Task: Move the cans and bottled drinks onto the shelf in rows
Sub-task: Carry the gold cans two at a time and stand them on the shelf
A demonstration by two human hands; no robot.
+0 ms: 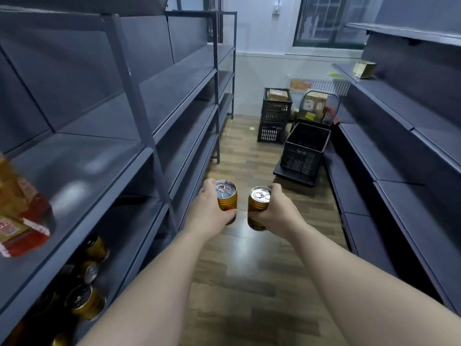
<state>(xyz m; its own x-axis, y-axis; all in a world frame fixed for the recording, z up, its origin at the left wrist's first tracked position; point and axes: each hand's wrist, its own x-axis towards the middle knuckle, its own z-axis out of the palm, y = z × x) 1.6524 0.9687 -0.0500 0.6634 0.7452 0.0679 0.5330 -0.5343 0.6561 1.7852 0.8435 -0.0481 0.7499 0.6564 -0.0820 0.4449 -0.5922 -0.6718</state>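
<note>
Both arms reach out over the aisle. My left hand [210, 209] grips a gold can [226, 197] with a silver pull-tab lid, held upright. My right hand [278, 211] grips a second gold can [258, 207] of the same kind, a little to the right and apart from the first. On the grey shelf unit [104, 156] at the left, several gold cans [86, 299] stand on a low shelf. A bottled drink [22, 213] with an orange and red label stands on the shelf above them, at the far left edge of the view.
A second grey shelf unit [389, 156] lines the right side of the wood-floor aisle [249, 283]. Black plastic crates [304, 151] and stacked crates [274, 113] with cardboard boxes stand at the far end, below a window [329, 21].
</note>
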